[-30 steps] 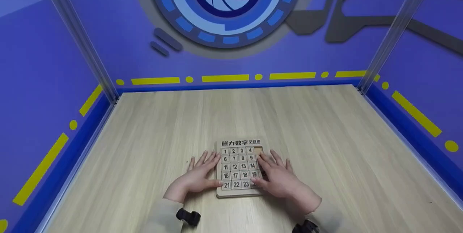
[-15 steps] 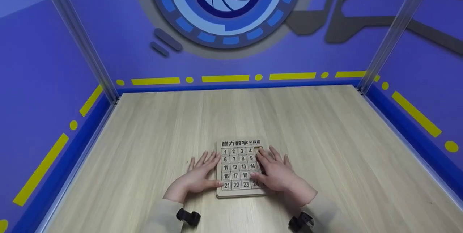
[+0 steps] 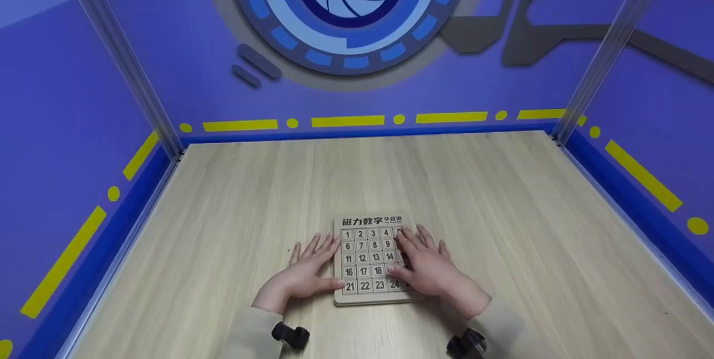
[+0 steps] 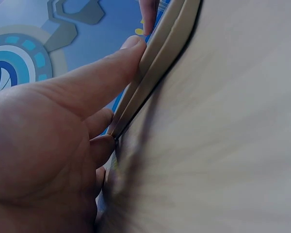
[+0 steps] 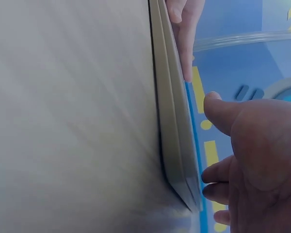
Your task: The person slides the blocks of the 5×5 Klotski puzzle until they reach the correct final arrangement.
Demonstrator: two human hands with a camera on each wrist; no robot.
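A wooden number slide puzzle (image 3: 369, 299) lies flat on the table, its numbered tiles set in rows under a printed heading. On its left side, my left hand (image 3: 303, 276) rests with straight fingers along the frame and the thumb on the lower left corner, beside tile 21. My right hand (image 3: 434, 276) lies over the right column, fingertips at the top right tile, thumb above tile 24. Most of that column is hidden under it. In the left wrist view, the left thumb (image 4: 131, 46) touches the board's edge. In the right wrist view, the right thumb (image 5: 216, 104) stands out above the board.
A light wood table (image 3: 268, 180) surrounds the puzzle. Blue panels (image 3: 139, 58) with yellow marks close off the back and both sides, joined by metal corner posts (image 3: 605, 63). Each sleeve has a black wrist device, such as the left one (image 3: 291, 335).
My right hand has shifted slightly up and left along the right column. The gap at the top right corner is now filled by a tile. My left hand stays in place.
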